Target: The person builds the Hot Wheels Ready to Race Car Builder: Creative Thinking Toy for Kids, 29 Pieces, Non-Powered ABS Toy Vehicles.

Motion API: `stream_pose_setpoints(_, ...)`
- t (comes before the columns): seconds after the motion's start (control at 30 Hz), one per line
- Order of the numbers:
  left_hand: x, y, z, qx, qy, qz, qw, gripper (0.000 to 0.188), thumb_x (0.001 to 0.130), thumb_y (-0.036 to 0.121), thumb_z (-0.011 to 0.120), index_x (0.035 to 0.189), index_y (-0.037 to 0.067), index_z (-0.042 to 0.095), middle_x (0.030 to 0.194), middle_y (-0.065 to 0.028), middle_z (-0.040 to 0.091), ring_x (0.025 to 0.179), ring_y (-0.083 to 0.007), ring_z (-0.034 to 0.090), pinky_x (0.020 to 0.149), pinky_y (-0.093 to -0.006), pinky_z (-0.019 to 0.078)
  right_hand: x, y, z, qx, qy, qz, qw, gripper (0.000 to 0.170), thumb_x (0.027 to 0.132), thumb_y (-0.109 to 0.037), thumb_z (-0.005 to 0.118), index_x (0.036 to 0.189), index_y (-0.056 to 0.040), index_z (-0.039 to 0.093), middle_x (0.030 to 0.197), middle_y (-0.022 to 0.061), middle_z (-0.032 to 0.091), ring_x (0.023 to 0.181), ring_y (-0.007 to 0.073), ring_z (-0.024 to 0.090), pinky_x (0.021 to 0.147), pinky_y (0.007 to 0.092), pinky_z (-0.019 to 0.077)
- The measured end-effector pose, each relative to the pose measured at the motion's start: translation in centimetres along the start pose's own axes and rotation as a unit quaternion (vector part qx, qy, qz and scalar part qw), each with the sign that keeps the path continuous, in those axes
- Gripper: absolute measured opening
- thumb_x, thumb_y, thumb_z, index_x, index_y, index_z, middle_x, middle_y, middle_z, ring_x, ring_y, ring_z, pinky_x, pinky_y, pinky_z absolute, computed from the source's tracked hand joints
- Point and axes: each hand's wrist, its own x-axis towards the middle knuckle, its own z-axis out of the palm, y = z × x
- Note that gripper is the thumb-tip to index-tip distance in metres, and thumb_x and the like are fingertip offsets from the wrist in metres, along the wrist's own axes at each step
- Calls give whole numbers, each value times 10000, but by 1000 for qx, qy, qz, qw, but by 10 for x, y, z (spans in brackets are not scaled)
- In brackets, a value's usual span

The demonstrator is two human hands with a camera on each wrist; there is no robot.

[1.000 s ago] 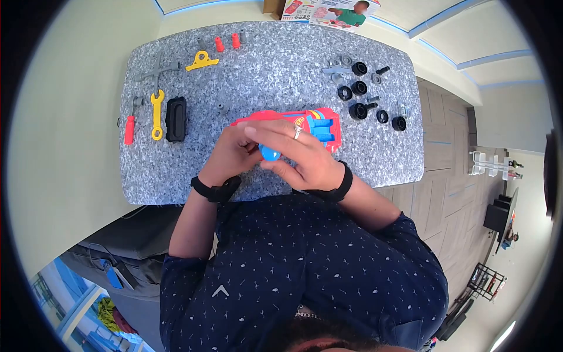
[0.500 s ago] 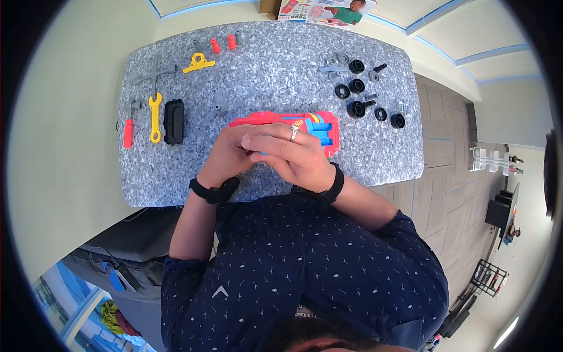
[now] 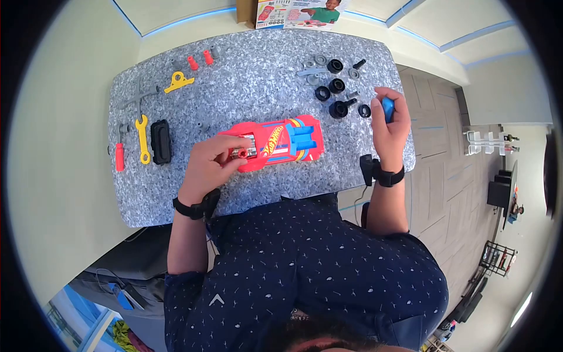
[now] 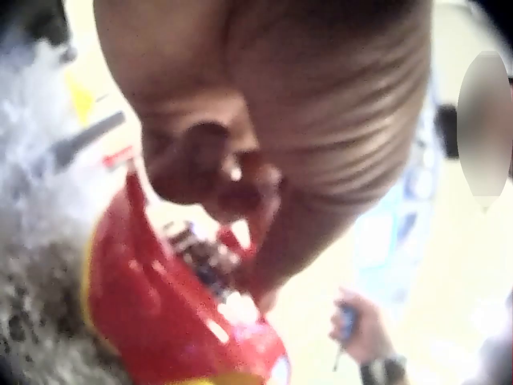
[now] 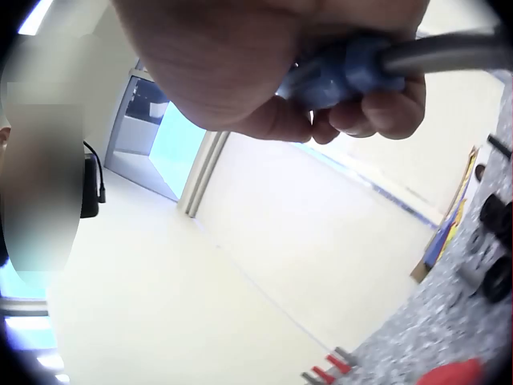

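We see the right hand (image 3: pixel 392 126), gripping a blue-handled screwdriver (image 3: pixel 387 109), now moved right of the Hot Wheels car (image 3: pixel 275 142), on which the left hand (image 3: pixel 210 164) pinches a red piece (image 3: pixel 243 154).

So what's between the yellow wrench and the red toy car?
In the head view: the black rectangular piece beside the yellow wrench, a small grey part, then the left hand, its fingertips at the red toy car.
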Motion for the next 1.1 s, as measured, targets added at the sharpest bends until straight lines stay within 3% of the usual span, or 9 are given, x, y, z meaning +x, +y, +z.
stream_pose_setpoints(0.2, 1, 3, -3, 40, 1, 42, 998, 420, 800, -32, 921, 1192, 104, 858, 969, -34, 799, 638, -126, 519, 656, -305, 479, 4, 76, -42, -208, 31, 10, 978, 249, 1017, -91, 788, 1261, -38, 783, 956, 106, 761, 871, 230, 742, 827, 381, 591)
stream_pose_setpoints(0.23, 1, 7, -5, 49, 1, 42, 998, 420, 798, -34, 921, 1190, 102, 857, 973, -33, 799, 647, -129, 528, 663, -306, 487, 10, 92, -55, -251, 24, 35, 967, 299, 985, -59, 759, 1283, -46, 785, 1034, 177, 793, 941, 357, 773, 879, 444, 604)
stream_pose_setpoints(0.33, -1, 15, -14, 82, -10, 30, 996, 421, 793, -44, 917, 1185, 97, 855, 985, -31, 802, 669, -132, 544, 669, -306, 490, 24, 140, -89, -339, 2, 29, 940, 346, 949, -24, 726, 1287, -66, 794, 1133, 218, 799, 1056, 419, 768, 943, 493, 603)
stream_pose_setpoints(0.37, -1, 16, -18, 93, -14, 24, 995, 423, 792, -47, 916, 1184, 96, 854, 989, -30, 803, 675, -132, 547, 668, -305, 488, 30, 143, -92, -330, -14, 68, 941, 425, 899, 53, 667, 1282, -72, 802, 1246, 234, 786, 1196, 451, 732, 1034, 520, 584)
stream_pose_setpoints(0.5, -10, 20, -29, 100, -21, -19, 995, 436, 781, -63, 917, 1184, 91, 851, 994, -27, 807, 695, -135, 558, 668, -306, 490, 56, 161, -104, -294, -129, -24, 947, 583, 829, 182, 554, 1287, -74, 809, 1362, 208, 765, 1337, 448, 684, 1142, 505, 548)
stream_pose_setpoints(0.6, -17, 23, -33, 111, -16, -29, 993, 446, 777, -70, 920, 1188, 88, 849, 1004, -25, 812, 702, -136, 565, 661, -302, 487, 72, 180, -111, -309, -213, -82, 923, 612, 846, 193, 585, 1339, -104, 792, 1403, 199, 756, 1359, 435, 681, 1172, 498, 529)
stream_pose_setpoints(0.8, -27, 37, -37, 122, 1, -27, 992, 458, 784, -24, 944, 1214, 103, 851, 1047, -33, 827, 735, -140, 603, 651, -295, 491, 66, 182, -128, -323, -226, 10, 919, 561, 932, 76, 719, 1446, -146, 750, 1395, 204, 748, 1323, 451, 685, 1135, 506, 554)
stream_pose_setpoints(0.97, -12, 61, -31, 140, 18, 37, 989, 478, 803, 47, 970, 1261, 87, 841, 1103, -59, 844, 788, -172, 679, 688, -314, 513, 50, 184, -143, -348, -221, 88, 907, 626, 908, -86, 880, 1502, -158, 698, 1345, 240, 744, 1301, 457, 691, 1106, 517, 561)
stream_pose_setpoints(1.1, 16, 69, -6, 199, 26, 134, 971, 586, 786, 170, 993, 1334, 77, 807, 1274, -105, 817, 1097, -305, 734, 954, -423, 568, 42, 195, -153, -368, -201, 107, 902, 622, 854, -150, 945, 1433, -126, 717, 1309, 244, 749, 1266, 464, 698, 1079, 523, 566)
